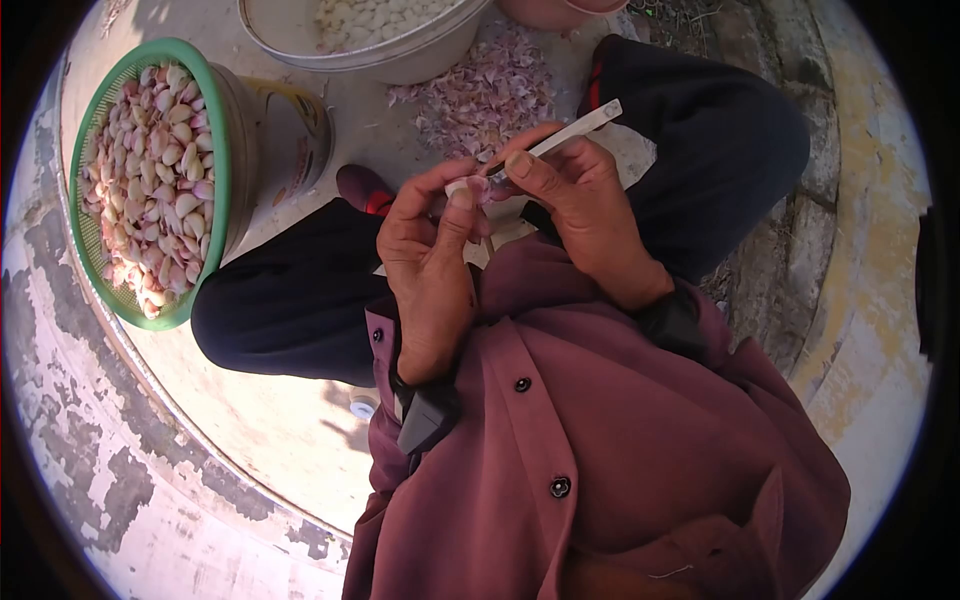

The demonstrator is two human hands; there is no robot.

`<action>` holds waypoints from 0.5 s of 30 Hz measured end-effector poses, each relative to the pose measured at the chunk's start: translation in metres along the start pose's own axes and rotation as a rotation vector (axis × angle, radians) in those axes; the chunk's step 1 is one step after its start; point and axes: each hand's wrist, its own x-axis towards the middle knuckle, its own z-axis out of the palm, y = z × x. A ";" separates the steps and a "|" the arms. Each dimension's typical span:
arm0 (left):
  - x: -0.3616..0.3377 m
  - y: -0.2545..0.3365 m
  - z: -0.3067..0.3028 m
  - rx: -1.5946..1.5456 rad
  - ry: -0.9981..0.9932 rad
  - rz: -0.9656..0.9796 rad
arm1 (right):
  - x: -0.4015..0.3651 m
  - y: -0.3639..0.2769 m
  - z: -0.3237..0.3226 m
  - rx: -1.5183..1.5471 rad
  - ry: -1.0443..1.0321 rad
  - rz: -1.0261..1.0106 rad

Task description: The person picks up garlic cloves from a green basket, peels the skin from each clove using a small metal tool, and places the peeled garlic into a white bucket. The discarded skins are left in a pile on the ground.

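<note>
Between the thumb and fingers of my left hand [432,255] is a garlic clove [472,187] with pinkish skin on it. My right hand [595,215] is closed round a small knife [580,128], its pale handle sticking out up and to the right. The dark blade runs under my right thumb toward the clove, and its tip is hidden by the fingers. Both hands meet in front of my lap, close together. Beyond them a heap of garlic skins [490,90] lies on the ground.
At the left, a green-rimmed basket [217,150] full of unpeeled cloves sits high beside a bucket [295,135]. A whitish basin [405,65] with peeled cloves stands at the top, a pink container [560,12] to its right. My knees spread to either side.
</note>
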 end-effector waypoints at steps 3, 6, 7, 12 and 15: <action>0.002 -0.003 -0.004 -0.099 0.020 -0.008 | 0.003 -0.003 -0.009 0.203 0.112 0.044; 0.003 -0.003 -0.009 -0.300 -0.032 -0.086 | 0.011 0.002 -0.032 0.287 0.174 0.021; 0.004 -0.003 -0.010 -0.299 -0.033 -0.085 | 0.012 0.005 -0.035 0.049 0.135 -0.038; 0.006 -0.006 -0.010 -0.274 -0.027 -0.142 | 0.000 -0.001 -0.023 -0.491 0.030 -0.084; 0.007 -0.007 -0.008 -0.297 -0.028 -0.115 | -0.003 0.000 -0.017 -0.428 -0.116 -0.189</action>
